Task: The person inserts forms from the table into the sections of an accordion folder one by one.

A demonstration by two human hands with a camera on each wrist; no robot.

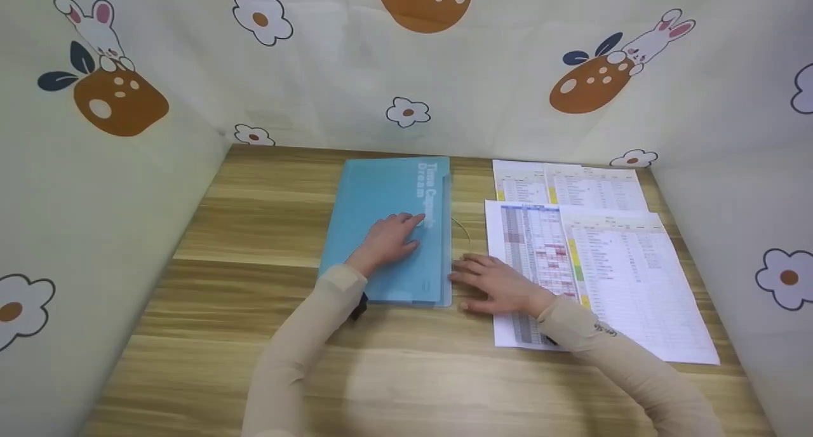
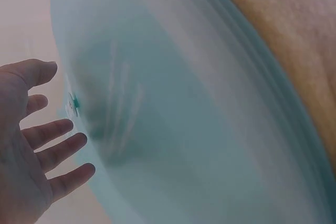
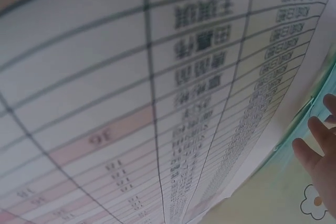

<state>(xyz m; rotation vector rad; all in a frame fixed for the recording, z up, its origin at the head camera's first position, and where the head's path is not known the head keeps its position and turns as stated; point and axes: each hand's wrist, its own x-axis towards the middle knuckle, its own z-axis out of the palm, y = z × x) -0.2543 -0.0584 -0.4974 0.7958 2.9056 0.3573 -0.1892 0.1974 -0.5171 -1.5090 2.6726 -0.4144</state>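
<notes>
A blue plastic document folder [image 1: 387, 189] lies flat and closed on the wooden table, with white lettering near its top right. Over the middle of its cover is my left hand [image 1: 389, 239], fingers extended; the left wrist view shows that hand [image 2: 42, 135] spread beside the folder's cover [image 2: 173, 103]. My right hand [image 1: 498, 284] is at the folder's right edge, fingertips close to it, with the wrist above printed sheets [image 1: 533, 322]. In the right wrist view, the fingers [image 3: 320, 145] are loosely extended beside the folder's teal edge [image 3: 299, 119].
Several printed table sheets [image 1: 635, 284] lie overlapping on the right, with more sheets [image 1: 597, 186] behind them. A thin elastic cord [image 1: 467, 228] loops out from the folder's right side. Patterned cloth walls [image 1: 330, 62] enclose the wooden table [image 1: 241, 234] at the back and sides.
</notes>
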